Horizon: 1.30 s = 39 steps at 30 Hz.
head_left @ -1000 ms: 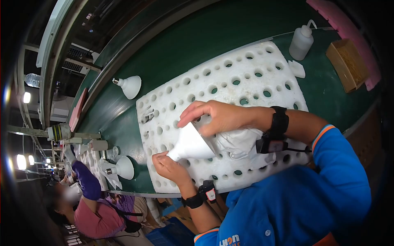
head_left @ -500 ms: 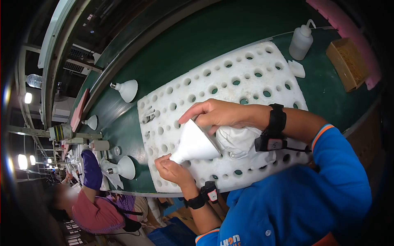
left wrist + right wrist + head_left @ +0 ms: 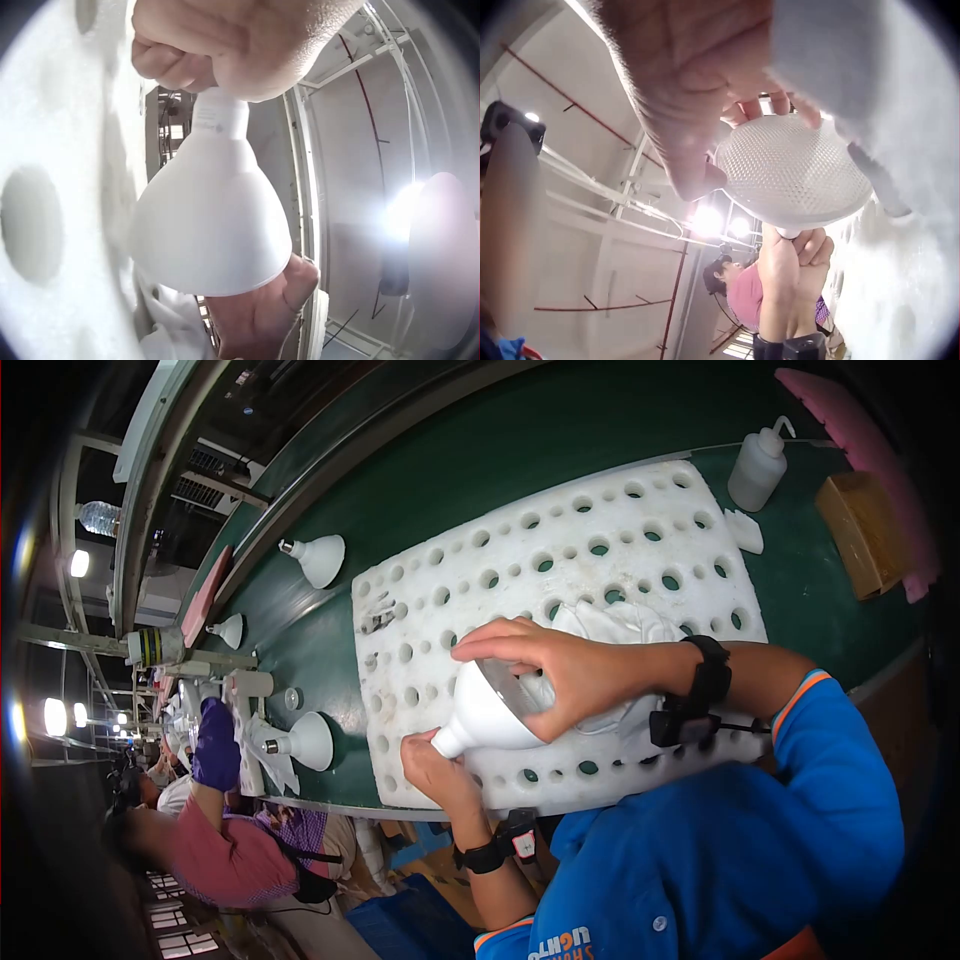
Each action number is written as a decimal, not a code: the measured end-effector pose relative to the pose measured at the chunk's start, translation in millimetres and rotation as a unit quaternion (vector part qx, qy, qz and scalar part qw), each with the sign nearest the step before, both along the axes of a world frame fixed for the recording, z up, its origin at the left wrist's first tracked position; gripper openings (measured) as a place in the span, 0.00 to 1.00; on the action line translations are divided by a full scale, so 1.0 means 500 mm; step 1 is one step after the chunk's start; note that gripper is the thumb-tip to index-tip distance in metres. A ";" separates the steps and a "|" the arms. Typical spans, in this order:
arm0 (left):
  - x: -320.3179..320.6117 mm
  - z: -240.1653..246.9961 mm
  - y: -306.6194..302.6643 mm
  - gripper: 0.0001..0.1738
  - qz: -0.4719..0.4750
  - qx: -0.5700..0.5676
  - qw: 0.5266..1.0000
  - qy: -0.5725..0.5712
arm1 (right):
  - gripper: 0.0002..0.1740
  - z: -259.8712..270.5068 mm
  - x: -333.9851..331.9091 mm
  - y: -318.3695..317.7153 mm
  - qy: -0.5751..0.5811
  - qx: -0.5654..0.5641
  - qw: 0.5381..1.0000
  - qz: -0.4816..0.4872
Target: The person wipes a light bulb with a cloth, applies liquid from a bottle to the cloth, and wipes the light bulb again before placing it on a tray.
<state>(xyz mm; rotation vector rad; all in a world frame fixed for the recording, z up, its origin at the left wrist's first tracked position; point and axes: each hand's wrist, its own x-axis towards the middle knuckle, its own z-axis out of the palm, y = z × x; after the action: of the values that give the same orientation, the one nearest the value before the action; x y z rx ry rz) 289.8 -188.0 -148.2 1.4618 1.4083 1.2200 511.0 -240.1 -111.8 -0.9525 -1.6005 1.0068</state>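
A white reflector bulb (image 3: pixel 487 712) is tilted between the two hands above the foam board. My left hand (image 3: pixel 438 772) grips its narrow base end, the fingers curled round it and hiding the tip. Across the wide end, my right hand (image 3: pixel 575 670) holds the rim, thumb on one side and fingers on the other. The right wrist view shows the bulb's dimpled clear lens (image 3: pixel 791 169) facing that palm. A crumpled white cloth (image 3: pixel 615 625) lies on the board, partly hidden by the right hand and forearm.
The white foam board (image 3: pixel 460 575) has rows of holes. Beyond its left end, more bulbs lie on the green bench, one bulb (image 3: pixel 320 562) farther back and another bulb (image 3: pixel 310 741) nearer. A squeeze bottle (image 3: pixel 757 472) and a cardboard box (image 3: pixel 862 535) stand right. Another person (image 3: pixel 235 845) works at left.
My right hand has shifted along the rim, its thumb now on the near side. The bulb has turned slightly, and the whole head view has swung. The other person's gloved arm has moved.
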 end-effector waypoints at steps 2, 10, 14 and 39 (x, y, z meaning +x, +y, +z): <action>-0.017 -0.023 0.003 0.21 -0.017 0.099 0.993 0.061 | 0.39 0.012 0.015 0.008 0.072 -0.085 0.993 0.037; 0.020 -0.010 -0.041 0.22 -0.012 0.179 0.980 0.087 | 0.38 -0.023 0.048 0.014 0.201 -0.248 0.946 0.063; -0.011 0.004 -0.028 0.22 -0.011 -0.072 0.997 0.032 | 0.50 0.002 0.024 -0.010 0.073 -0.140 0.985 0.073; 0.035 0.011 -0.046 0.23 -0.048 0.160 0.970 0.175 | 0.40 -0.006 0.060 -0.006 0.127 -0.160 0.978 0.048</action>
<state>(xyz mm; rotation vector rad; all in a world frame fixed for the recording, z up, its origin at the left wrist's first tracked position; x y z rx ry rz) 307.1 -211.2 -142.8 2.0265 1.3872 1.2102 540.9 -243.3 -115.0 -0.9204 -1.3032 1.4262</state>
